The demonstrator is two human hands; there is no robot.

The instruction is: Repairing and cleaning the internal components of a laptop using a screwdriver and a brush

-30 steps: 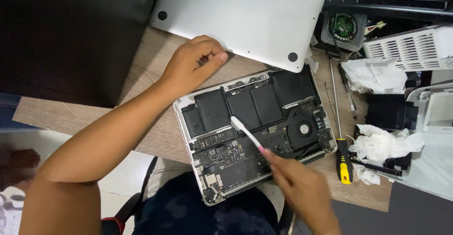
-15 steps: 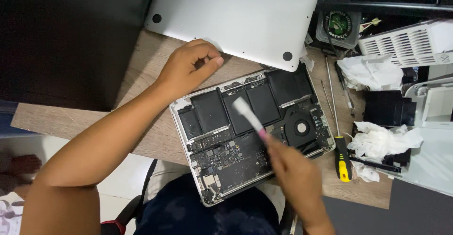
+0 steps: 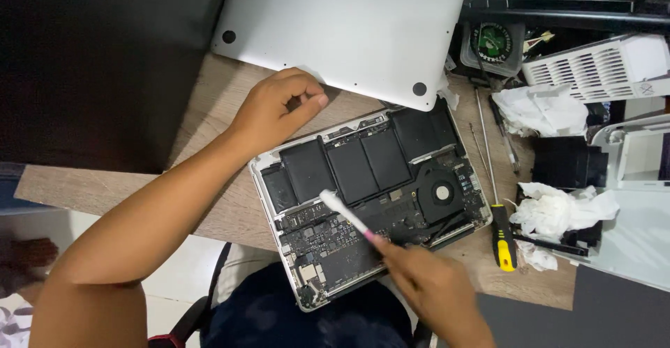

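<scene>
An opened laptop [image 3: 269,180] lies bottom-up on the wooden table, showing black battery cells [image 3: 356,163], a round fan [image 3: 441,193] and a circuit board [image 3: 328,247]. My right hand [image 3: 433,289] grips a white and pink toothbrush [image 3: 345,212], its head resting where the battery cells meet the board. My left hand [image 3: 276,110] rests loosely curled on the table at the laptop's far left corner, holding nothing.
The silver bottom cover [image 3: 349,27] lies behind the laptop. A yellow-handled screwdriver [image 3: 497,201] and crumpled tissues [image 3: 558,208] lie to the right, with a white vented part [image 3: 600,65] and a small fan [image 3: 495,41] beyond. A black panel [image 3: 105,62] fills the left.
The brush head swept up over the battery cells, then back down left to the board's edge. My left hand stayed in place.
</scene>
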